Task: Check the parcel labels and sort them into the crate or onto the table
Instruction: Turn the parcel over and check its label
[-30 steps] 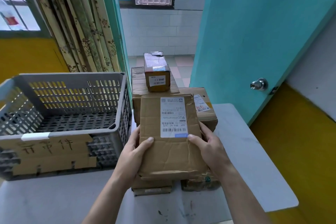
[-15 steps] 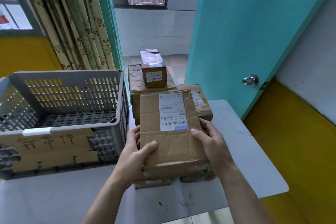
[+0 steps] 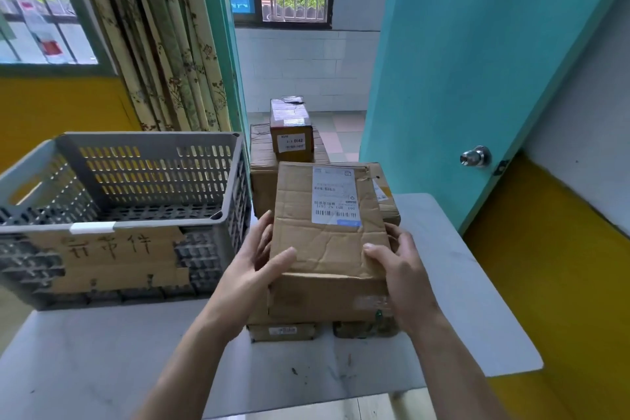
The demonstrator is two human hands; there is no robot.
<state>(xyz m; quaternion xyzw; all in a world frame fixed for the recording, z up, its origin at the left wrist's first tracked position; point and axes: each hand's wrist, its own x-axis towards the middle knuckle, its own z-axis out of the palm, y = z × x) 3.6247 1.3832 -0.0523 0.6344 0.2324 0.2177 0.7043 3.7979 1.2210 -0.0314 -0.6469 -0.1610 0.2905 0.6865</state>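
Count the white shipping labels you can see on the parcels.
3. One on the held parcel's top, one on the small far box's front, one partly hidden on the box behind the held parcel. Others may be hidden.

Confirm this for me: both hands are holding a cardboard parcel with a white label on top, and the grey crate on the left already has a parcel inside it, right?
Not quite. The head view shows the grey crate holding no parcel; only its perforated floor shows. The rest stands: the left hand and right hand hold the cardboard parcel, white label up.
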